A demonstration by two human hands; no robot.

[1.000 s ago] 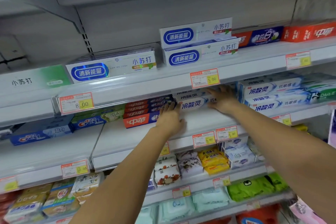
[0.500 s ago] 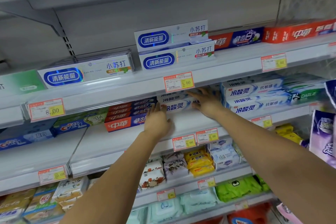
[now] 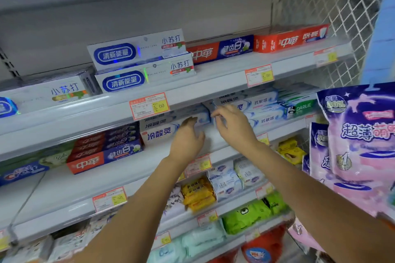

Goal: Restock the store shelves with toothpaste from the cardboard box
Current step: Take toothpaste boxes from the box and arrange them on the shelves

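Toothpaste boxes (image 3: 159,133) sit stacked on the middle shelf (image 3: 128,168), the left hand (image 3: 186,139) pressing them with straight fingers, the right hand (image 3: 234,128) pinching one box's end; next, seemingly, nudge it flush.

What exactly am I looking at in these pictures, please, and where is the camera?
No machine here: a person restocks with bare hands. The single camera sits on their head, looking forward and down, so both arms reach in from below. The left hand rests flat-fingered against a stack of white-and-blue toothpaste boxes on the middle shelf. The right hand appears to grip the end of a separate box, though blur hides detail. Red-and-blue boxes lie to the left; a pink-and-purple pack shows at right.
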